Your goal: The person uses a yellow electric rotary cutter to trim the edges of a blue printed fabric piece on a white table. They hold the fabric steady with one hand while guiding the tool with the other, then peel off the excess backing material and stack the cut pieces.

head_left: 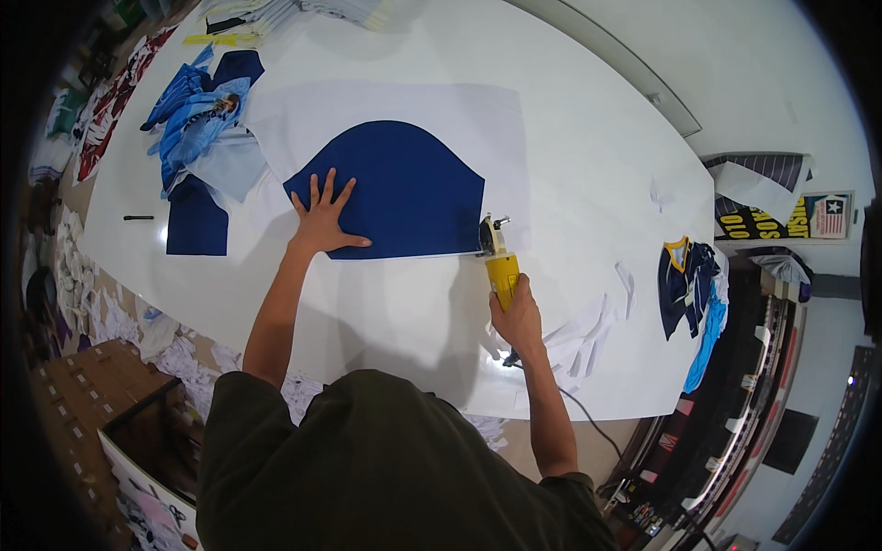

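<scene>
In the head view, the left hand (320,226) lay, fingers spread, on a dark-blue, dome-shaped fabric panel (413,188), inward from the near edge of the white surface (597,174). The fingers of the right hand (517,317) gripped a yellow, cylindrical power cutter (502,274) at the panel's near right corner.

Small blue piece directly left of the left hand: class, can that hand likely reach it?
Probably yes: the left hand rests spread on the large blue piece, gripping nothing, and nothing visible blocks its way to the small blue piece.
</scene>
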`<state>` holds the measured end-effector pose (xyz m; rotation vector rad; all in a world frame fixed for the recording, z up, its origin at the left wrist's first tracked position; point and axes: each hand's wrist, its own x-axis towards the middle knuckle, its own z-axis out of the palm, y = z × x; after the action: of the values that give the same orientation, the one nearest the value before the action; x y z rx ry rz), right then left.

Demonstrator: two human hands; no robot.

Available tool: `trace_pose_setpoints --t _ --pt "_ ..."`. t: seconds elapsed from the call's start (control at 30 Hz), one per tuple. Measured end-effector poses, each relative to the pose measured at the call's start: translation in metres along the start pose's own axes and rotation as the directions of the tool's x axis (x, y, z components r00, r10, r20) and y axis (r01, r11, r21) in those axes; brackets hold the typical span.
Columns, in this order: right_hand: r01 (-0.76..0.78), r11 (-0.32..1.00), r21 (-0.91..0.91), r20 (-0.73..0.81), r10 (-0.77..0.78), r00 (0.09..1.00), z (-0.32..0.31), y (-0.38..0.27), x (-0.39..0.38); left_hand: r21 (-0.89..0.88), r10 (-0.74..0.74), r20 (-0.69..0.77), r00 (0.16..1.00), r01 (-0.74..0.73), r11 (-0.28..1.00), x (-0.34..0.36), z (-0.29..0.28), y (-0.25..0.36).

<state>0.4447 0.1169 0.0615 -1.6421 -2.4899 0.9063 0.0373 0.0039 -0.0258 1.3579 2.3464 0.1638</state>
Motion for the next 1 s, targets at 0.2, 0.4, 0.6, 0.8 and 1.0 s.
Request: trace_pose_setpoints --t 0.2,0.4,0.6,0.8,1.0 --pt "0.004 1.0 0.021 -0.053 -0.003 0.999 0.007 -0.008 0.014 -0.006 0.001 -0.004 1.0 -0.001 1.0 0.0 0.002 -0.001" --pt "-0.06 0.998 -0.004 -0.042 0.06 0.997 0.002 -0.028 0.04 -0.004 -0.019 0.008 1.0 0.019 1.0 -0.002 -0.004 0.003" --pt "-0.032 0.999 -0.015 -0.109 0.03 0.994 0.004 -0.031 0.071 -0.004 -0.018 0.005 1.0 0.018 1.0 -0.002 -0.006 0.003" --pt "-0.004 0.999 -0.042 -0.161 -0.003 0.987 0.003 -0.036 0.108 -0.048 -0.003 -0.005 1.0 0.003 0.999 -0.006 -0.004 0.0" --pt "-0.051 0.996 -0.071 -0.136 0.042 0.99 -0.011 -0.049 0.163 -0.065 0.019 -0.015 1.0 -0.02 0.998 -0.006 -0.005 0.001"
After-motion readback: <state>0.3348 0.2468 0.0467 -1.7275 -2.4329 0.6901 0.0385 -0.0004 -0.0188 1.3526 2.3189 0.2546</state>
